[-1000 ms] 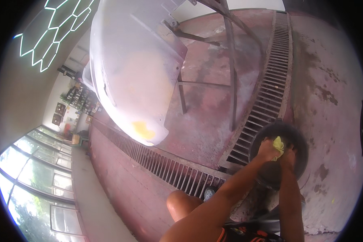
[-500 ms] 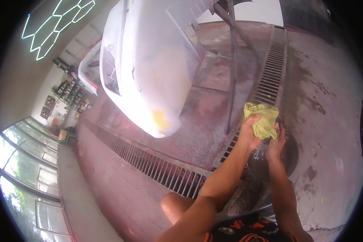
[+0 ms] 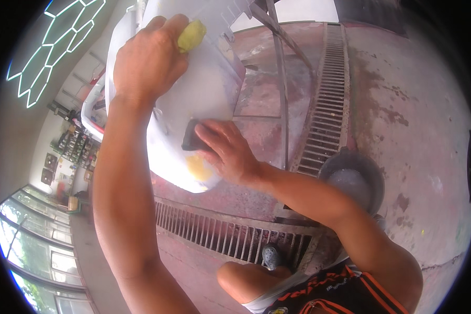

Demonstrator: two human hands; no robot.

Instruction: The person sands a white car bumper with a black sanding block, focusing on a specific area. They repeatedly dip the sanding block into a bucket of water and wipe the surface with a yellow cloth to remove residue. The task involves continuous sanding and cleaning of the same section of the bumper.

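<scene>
Both hands have moved from above the bucket point(image 3: 372, 172) to the white panel point(image 3: 209, 89), forward and to the left. Half a second ago they were together at the yellow-green cloth point(image 3: 192, 36); they are now separated, each with its own item.

Left hand point(image 3: 150, 60): positioned over the upper part of the panel. Its fingers are closed around the cloth, which is bunched, with one end projecting to the right. Contact between cloth and panel cannot be confirmed from this view.

Right hand point(image 3: 234, 154): positioned lower, at the panel's near end. Its fingers are partly curled over a dark block point(image 3: 190, 137), leaving little or no opening; the thumb's grip cannot be fully seen. The block appears to rest against the panel, just above the yellow patch point(image 3: 197, 167).

The bucket stands on the floor to the right, near the drain grating point(image 3: 324, 125), with pale liquid inside and both hands clear of it. Judged from this change, work is now located at the panel surface, with cloth and block both in position for use there.
</scene>
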